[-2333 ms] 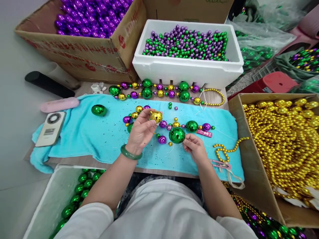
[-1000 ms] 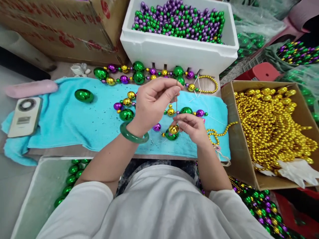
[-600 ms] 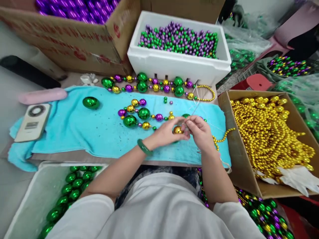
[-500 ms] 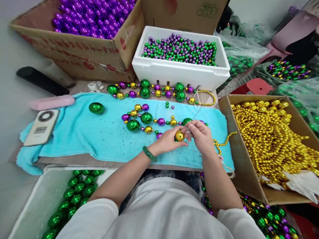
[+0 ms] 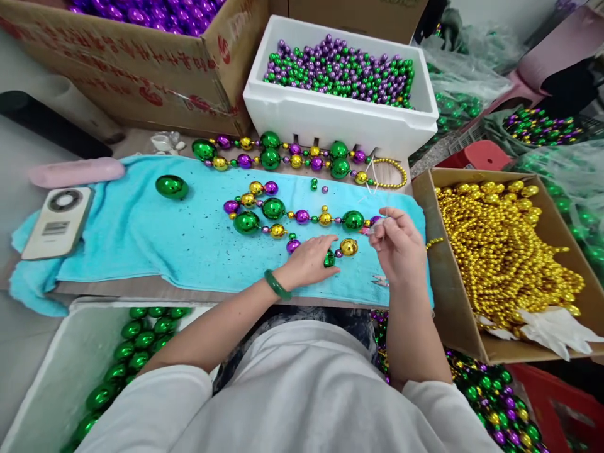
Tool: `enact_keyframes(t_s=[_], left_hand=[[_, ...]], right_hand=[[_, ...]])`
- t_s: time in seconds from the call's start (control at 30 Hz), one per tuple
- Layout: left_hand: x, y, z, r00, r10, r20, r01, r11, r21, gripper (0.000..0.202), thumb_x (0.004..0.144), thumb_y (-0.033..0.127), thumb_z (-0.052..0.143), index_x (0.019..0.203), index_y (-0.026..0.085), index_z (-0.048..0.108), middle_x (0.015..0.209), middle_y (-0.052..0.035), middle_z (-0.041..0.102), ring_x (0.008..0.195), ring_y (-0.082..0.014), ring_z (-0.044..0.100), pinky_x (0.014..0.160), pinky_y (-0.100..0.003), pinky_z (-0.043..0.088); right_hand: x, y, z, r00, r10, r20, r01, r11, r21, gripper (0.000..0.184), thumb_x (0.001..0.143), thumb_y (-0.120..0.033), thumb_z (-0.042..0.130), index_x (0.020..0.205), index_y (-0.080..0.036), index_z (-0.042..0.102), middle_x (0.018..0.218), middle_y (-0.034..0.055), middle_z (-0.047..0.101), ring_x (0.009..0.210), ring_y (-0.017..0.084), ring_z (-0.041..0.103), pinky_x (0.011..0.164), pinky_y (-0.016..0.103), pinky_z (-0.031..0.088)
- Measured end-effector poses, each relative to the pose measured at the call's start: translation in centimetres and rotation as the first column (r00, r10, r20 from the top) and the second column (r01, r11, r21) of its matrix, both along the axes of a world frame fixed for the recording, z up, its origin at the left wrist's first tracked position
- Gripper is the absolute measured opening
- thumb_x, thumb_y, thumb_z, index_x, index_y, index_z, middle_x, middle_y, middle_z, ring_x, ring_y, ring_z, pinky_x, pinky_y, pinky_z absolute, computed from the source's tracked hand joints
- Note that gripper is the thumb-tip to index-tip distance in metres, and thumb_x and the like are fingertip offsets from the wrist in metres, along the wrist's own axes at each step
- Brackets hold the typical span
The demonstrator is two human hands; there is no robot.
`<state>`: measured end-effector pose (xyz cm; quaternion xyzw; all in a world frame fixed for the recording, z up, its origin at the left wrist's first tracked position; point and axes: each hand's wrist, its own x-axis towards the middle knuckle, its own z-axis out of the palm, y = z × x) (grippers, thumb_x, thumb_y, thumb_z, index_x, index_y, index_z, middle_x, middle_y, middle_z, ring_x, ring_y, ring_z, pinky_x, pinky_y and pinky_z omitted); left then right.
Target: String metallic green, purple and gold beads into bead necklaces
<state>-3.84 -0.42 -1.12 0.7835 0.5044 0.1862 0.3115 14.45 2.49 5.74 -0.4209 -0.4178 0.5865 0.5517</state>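
Nearer the body than the left hand [image 5: 309, 258], and off to its left, a white tub [image 5: 56, 365] holds big green balls [image 5: 126, 350]. Nearer than the right hand [image 5: 400, 246], to its right, lie heaped necklaces [image 5: 507, 412]. Just on the near side of the right hand are snips [image 5: 380, 280], on a blue towel [image 5: 202, 264].

The left hand curves over a green bead [image 5: 329, 258], thumb and fingers on either side; whether it grips I cannot tell. Between the hands sit a small purple bead [image 5: 338, 253] and a gold bead [image 5: 349, 246]. The right hand's fingertips are pinched together; what they pinch is too small to make out.

Just beyond the left hand, a bead string [image 5: 273, 208] lies bent in rows. It looks partly made: most beads appear to be in order, with the gold bead seemingly at one end and no closed loop visible. Two small green beads [image 5: 314, 184], farther beyond, lie off it. Farthest from the hands, before a white box [image 5: 268, 113], a folded necklace [image 5: 270, 158] looks finished.
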Motion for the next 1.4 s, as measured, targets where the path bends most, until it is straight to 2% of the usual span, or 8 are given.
enact_keyframes(t_s=[0.23,0.4,0.6,0.77,0.9,1.1,1.3,1.4], left_hand=[[-7.9,0.2,0.7,0.915,0.086,-0.394,0.007,0.973,0.23,0.022,0.076,0.031,0.069,0.094,0.019,0.063,0.096,-0.0126,0.063,0.096,-0.0332,0.054,0.085,-0.047,0.042],[-10.7,-0.1,0.4,0.899,0.085,-0.43,0.034,0.965,0.26,0.021,0.078,0.031,0.069,0.095,0.019,0.065,0.098,-0.0146,0.061,0.099,-0.0353,0.05,0.087,-0.05,0.038],[-9.9,1.9,1.5,0.939,0.038,-0.341,0.054,0.965,0.256,0.041,0.081,0.053,0.065,0.104,0.02,0.067,0.101,-0.014,0.063,0.097,-0.0324,0.051,0.086,-0.046,0.041],[-8.1,8.4,2.3,0.957,0.166,-0.239,-0.07,0.929,0.364,0.029,0.094,0.033,0.047,0.101,0.016,0.069,0.097,-0.0135,0.064,0.093,-0.029,0.055,0.088,-0.045,0.043],[-5.5,13.7,2.2,0.916,0.196,-0.35,-0.1,0.957,0.272,0.028,0.093,0.024,0.047,0.104,0.014,0.07,0.101,-0.0129,0.065,0.099,-0.0275,0.059,0.089,-0.04,0.046],[-2.8,16.3,0.8,0.871,0.157,-0.466,-0.125,0.987,0.099,0.024,0.089,0.019,0.052,0.104,0.013,0.069,0.103,-0.0179,0.066,0.105,-0.0335,0.061,0.083,-0.042,0.049],[-3.1,16.0,0.8,0.922,0.213,-0.324,-0.204,0.977,0.062,0.023,0.086,0.011,0.054,0.106,0.013,0.066,0.108,-0.0158,0.068,0.104,-0.0279,0.062,0.09,-0.04,0.049],[-3.9,14.7,2.0,0.875,0.41,0.256,-0.355,0.905,-0.234,0.019,0.087,0.015,0.056,0.103,0.015,0.066,0.103,-0.0106,0.07,0.09,-0.0191,0.065,0.086,-0.035,0.052]], right_hand=[[5.0,0.2,-1.0,0.953,-0.303,0.021,0.3,0.951,0.079,0.02,0.072,-0.031,0.074,0.079,-0.019,0.059,0.051,-0.006,0.047,0.047,0.008,0.044,0.044,0.02,0.037],[9.3,0.6,-2.5,0.884,-0.467,0.001,0.464,0.88,0.101,0.009,0.073,-0.022,0.07,0.073,-0.021,0.062,0.05,-0.0045,0.047,0.045,0.008,0.044,0.04,0.02,0.034],[8.3,1.2,-2.2,0.919,-0.394,0.036,0.39,0.917,0.087,0.015,0.074,-0.028,0.074,0.081,-0.02,0.064,0.049,-0.0049,0.048,0.044,0.009,0.042,0.038,0.019,0.033],[3.9,1.5,-3.0,0.982,-0.187,0.029,0.188,0.981,-0.04,0.018,0.077,-0.031,0.073,0.086,-0.019,0.064,0.051,-0.0057,0.048,0.046,0.007,0.044,0.041,0.017,0.031],[1.8,1.6,-4.3,0.996,-0.059,0.068,0.067,0.991,-0.115,0.02,0.081,-0.036,0.069,0.088,-0.018,0.063,0.051,-0.0053,0.048,0.046,0.008,0.044,0.042,0.019,0.03],[1.5,1.4,-5.4,0.997,-0.007,0.079,0.02,0.985,-0.172,0.023,0.081,-0.038,0.069,0.089,-0.017,0.064,0.053,-0.0049,0.049,0.047,0.007,0.043,0.043,0.019,0.03],[0.9,1.2,-5.5,0.987,0.035,0.158,-0.008,0.985,-0.171,0.024,0.08,-0.04,0.067,0.086,-0.017,0.063,0.05,-0.0053,0.049,0.044,0.008,0.043,0.042,0.02,0.03],[0.1,1.1,-5.5,0.974,0.039,0.222,-0.007,0.99,-0.142,0.024,0.079,-0.04,0.066,0.084,-0.017,0.063,0.049,-0.0054,0.048,0.043,0.008,0.042,0.042,0.021,0.031]])
